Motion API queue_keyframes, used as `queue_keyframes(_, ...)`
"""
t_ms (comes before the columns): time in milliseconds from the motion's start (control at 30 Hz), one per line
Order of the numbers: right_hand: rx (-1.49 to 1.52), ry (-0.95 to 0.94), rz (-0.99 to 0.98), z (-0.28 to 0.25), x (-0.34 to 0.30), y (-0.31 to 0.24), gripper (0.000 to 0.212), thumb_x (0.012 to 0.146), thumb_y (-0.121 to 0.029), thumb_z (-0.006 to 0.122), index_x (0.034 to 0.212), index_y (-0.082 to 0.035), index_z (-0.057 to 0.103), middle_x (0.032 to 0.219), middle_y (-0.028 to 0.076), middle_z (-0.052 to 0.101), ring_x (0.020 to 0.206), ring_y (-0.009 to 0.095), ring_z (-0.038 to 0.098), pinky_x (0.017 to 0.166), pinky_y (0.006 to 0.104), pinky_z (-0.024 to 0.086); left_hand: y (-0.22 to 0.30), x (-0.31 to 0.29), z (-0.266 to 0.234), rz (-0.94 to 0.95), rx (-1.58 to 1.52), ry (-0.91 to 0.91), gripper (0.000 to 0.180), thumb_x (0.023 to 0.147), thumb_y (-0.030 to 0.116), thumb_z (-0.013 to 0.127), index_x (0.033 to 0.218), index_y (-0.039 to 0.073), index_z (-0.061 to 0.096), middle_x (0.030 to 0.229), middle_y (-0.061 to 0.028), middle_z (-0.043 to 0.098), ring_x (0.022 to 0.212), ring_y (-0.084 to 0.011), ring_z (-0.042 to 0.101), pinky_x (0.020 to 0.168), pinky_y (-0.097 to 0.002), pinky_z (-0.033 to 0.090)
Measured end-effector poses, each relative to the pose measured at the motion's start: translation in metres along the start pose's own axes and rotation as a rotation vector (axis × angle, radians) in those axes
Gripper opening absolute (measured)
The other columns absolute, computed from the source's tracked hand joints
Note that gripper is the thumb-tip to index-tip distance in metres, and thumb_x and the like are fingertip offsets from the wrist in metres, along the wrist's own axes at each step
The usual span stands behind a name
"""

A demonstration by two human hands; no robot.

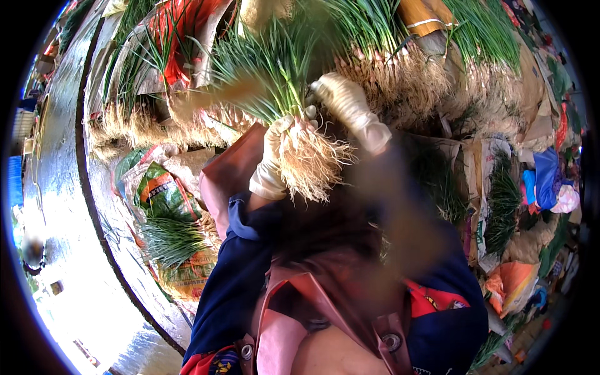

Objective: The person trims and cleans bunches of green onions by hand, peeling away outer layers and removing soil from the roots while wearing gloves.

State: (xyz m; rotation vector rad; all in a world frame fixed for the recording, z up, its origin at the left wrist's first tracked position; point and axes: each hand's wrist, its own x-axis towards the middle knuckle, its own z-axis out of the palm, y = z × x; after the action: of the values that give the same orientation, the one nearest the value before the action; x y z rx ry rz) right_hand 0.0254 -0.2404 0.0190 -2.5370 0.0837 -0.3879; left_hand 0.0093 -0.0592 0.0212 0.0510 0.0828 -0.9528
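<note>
A bunch of spring onions [286, 90] stands in front of me, green leaves up and tangled pale roots hanging down. My left hand [270, 164], in a whitish glove, is closed around its lower stems just above the roots. On the other side, my right hand [349, 107], gloved the same way, is beside the stems. Its fingers are bent and pressed together; whatever they pinch is hidden. A brownish blur crosses the leaves and my right forearm.
Rows of spring onions with roots [390, 69] lie beyond my hands. At left, a smaller green bundle [172, 240] rests on printed sacks [187, 275]. A wet, shiny floor [69, 250] runs along the far left. Blue bags [547, 178] and an orange sack [517, 284] lie at right.
</note>
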Motion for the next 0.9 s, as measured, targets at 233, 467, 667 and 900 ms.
queue_keyframes(233, -0.598, -0.263, 0.284, -0.002, 0.053, 0.084, 0.026, 0.079, -0.036, 0.063, 0.085, -0.011, 0.062, 0.084, 0.007, 0.065, 0.073, 0.022, 0.06, 0.072, 0.0314, 0.049, 0.001, 0.004, -0.006, 0.017, 0.069, 0.066, 0.058, 0.081, 0.012, 0.056, 0.133, -0.002, 0.034, 0.102, -0.0116, 0.061, 0.092, -0.0222, 0.059, 0.08, -0.0376, 0.051)
queue_keyframes(467, -0.245, -0.226, 0.409, -0.053, -0.003, -0.011, 0.018, 0.08, -0.031, 0.063, 0.085, -0.014, 0.062, 0.087, 0.005, 0.062, 0.079, 0.021, 0.06, 0.074, 0.0307, 0.048, 0.004, 0.016, -0.033, 0.052, 0.051, -0.088, 0.059, 0.082, 0.013, 0.055, 0.133, -0.005, 0.032, 0.1, -0.0183, 0.06, 0.094, -0.0311, 0.059, 0.083, -0.043, 0.049)
queue_keyframes(667, 0.895, -0.192, 0.437, -0.041, -0.045, -0.014, 0.019, 0.084, -0.026, 0.062, 0.085, -0.007, 0.063, 0.085, 0.003, 0.065, 0.076, 0.011, 0.058, 0.069, 0.0241, 0.048, 0.0, 0.016, -0.019, 0.012, 0.033, -0.013, 0.056, 0.083, 0.014, 0.055, 0.131, -0.006, 0.035, 0.115, -0.0204, 0.055, 0.095, -0.0298, 0.059, 0.083, -0.0418, 0.05)
queue_keyframes(900, 1.976, -0.577, 0.905, -0.008, -0.012, -0.02, 0.018, 0.088, -0.022, 0.057, 0.096, -0.006, 0.055, 0.07, 0.002, 0.059, 0.062, 0.007, 0.054, 0.061, 0.0204, 0.049, 0.001, 0.009, -0.01, -0.019, 0.037, 0.013, 0.053, 0.081, 0.014, 0.055, 0.129, -0.002, 0.04, 0.128, -0.0165, 0.048, 0.1, -0.0231, 0.056, 0.084, -0.0356, 0.049)
